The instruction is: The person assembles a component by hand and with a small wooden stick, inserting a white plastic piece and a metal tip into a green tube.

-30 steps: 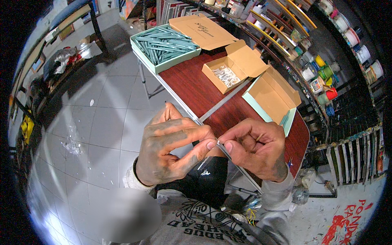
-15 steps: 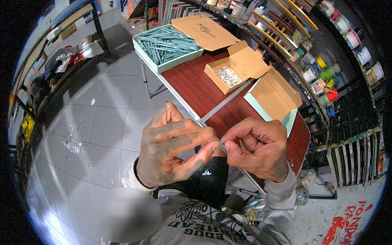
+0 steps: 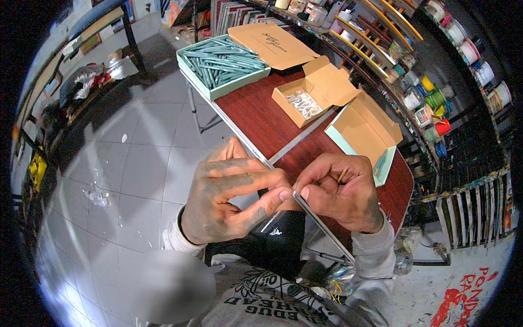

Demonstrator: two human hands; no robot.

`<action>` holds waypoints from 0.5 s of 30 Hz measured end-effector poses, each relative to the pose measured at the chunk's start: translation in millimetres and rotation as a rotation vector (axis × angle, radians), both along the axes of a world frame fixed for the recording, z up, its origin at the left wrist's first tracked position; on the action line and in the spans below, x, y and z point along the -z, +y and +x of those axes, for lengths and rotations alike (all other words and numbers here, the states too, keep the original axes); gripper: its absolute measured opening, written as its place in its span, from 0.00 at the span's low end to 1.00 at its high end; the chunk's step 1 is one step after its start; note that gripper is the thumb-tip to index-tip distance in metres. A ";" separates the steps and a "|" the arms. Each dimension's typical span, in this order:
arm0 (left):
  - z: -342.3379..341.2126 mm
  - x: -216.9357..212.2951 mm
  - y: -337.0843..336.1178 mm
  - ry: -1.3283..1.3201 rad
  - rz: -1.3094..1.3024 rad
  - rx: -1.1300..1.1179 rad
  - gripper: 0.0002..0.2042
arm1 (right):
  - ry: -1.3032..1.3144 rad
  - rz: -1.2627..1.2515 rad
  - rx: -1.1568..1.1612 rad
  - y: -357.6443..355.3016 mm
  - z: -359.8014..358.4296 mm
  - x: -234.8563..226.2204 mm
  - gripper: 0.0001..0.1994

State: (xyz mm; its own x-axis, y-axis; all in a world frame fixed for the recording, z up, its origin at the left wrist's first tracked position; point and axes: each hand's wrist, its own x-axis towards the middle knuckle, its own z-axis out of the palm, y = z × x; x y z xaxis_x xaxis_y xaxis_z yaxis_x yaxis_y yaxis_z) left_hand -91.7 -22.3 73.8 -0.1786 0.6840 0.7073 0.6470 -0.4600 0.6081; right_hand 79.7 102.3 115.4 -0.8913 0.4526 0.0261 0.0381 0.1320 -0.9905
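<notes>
1. Two bare hands meet over the person's lap, just in front of the long edge of the tabletop (image 3: 245,113).
2. One small pale piece (image 3: 295,194) sits between their fingertips; it is too small to make out its exact shape.
3. The left hand (image 3: 215,201) pinches narrowly at the piece with thumb and forefinger, its other fingers bent and spread apart.
4. The right hand (image 3: 354,199) grips the piece from the other side, thumb against forefinger, the remaining fingers curled inward. A thin tan tip (image 3: 342,174) shows among those curled fingers; what it belongs to is hidden.
5. Beyond the hands, three open boxes stand on the dark red tabletop. At the far left end, a large mint box (image 3: 242,83) is heaped with green sticks (image 3: 220,60), its brown lid (image 3: 272,44) folded back.
6. In the middle, a small brown box (image 3: 286,107) holds many little white pieces (image 3: 305,104).
7. Nearest the right hand, another mint-sided box (image 3: 388,168) has a few green sticks in its near right corner.
8. Paint-marked shelves with jars (image 3: 436,97) stand behind, and clear plastic (image 3: 98,194) lies on the grey tiled floor (image 3: 144,169).
</notes>
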 end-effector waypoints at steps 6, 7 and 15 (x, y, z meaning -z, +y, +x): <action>-5.1 -1.2 -0.6 -0.067 -0.020 0.031 0.05 | -0.028 -0.006 0.023 -5.0 -4.8 -2.0 0.02; -5.7 -1.4 -0.6 -0.072 -0.027 0.029 0.05 | -0.026 0.005 0.032 -5.5 -5.3 -2.0 0.02; -5.4 -4.0 -4.2 -0.043 -0.053 -0.024 0.05 | -0.035 0.121 0.039 -6.4 -4.8 -3.5 0.03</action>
